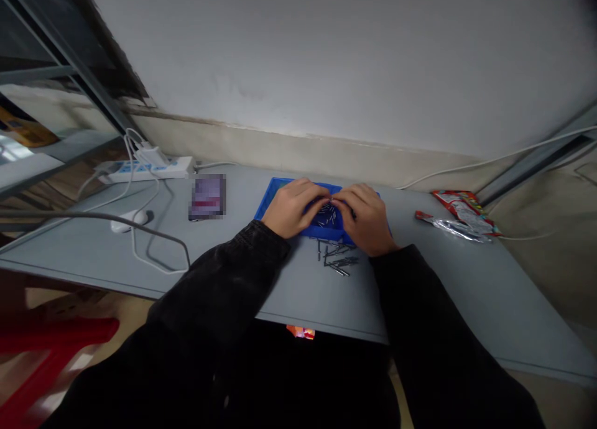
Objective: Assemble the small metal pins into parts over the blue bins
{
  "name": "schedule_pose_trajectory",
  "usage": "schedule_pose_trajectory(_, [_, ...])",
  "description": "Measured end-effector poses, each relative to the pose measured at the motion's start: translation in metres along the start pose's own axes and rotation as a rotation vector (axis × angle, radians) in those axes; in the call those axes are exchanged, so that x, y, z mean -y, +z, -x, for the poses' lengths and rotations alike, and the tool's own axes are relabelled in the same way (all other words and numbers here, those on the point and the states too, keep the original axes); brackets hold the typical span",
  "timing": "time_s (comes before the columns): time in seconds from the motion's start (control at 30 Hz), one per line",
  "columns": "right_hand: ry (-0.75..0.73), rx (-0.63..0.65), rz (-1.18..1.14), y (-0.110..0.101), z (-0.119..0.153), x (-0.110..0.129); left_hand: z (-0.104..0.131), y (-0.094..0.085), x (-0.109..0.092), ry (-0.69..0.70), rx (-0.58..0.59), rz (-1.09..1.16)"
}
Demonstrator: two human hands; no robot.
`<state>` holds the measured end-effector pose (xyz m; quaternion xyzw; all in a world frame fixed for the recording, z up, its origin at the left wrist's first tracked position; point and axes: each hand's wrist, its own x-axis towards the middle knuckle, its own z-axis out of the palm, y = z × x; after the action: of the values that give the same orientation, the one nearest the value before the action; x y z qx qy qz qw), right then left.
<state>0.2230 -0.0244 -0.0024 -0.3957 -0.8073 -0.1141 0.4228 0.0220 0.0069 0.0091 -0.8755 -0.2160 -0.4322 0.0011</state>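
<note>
Both my hands meet above a blue plastic tray (326,232) that holds several small metal pins (330,216). My left hand (295,206) comes in from the left with thumb and fingertips pinched together. From the other side my right hand (366,216) is pinched too, its fingertips touching or nearly touching the left ones. Whatever lies between the fingertips is too small to make out. Just in front of the tray, a loose pile of thin metal rods (338,258) lies on the grey table (321,298).
A white power strip (172,168) with plugs and cables stands at the back left. Near it lie a blurred purple item (208,196) and a white computer mouse (128,221). Red snack packaging (466,211) and a silver wrapper (454,229) lie at the right. The wall borders the back edge.
</note>
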Motion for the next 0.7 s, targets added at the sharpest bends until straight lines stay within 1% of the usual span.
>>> schedule_pose_trajectory(0.13, [-0.004, -0.026, -0.007, -0.0002, 0.0006, 0.0008, 0.0004, 0.0004, 0.0008, 0.007, -0.003, -0.001])
schedule_pose_trajectory(0.43, [0.015, -0.007, -0.009, 0.001, 0.0005, -0.0009, 0.0008, 0.0002, 0.0017, -0.014, 0.025, -0.018])
schedule_pose_trajectory(0.7, [0.028, 0.006, 0.028, -0.0028, -0.0025, 0.0031, 0.002, 0.0011, 0.0041, -0.013, 0.034, -0.01])
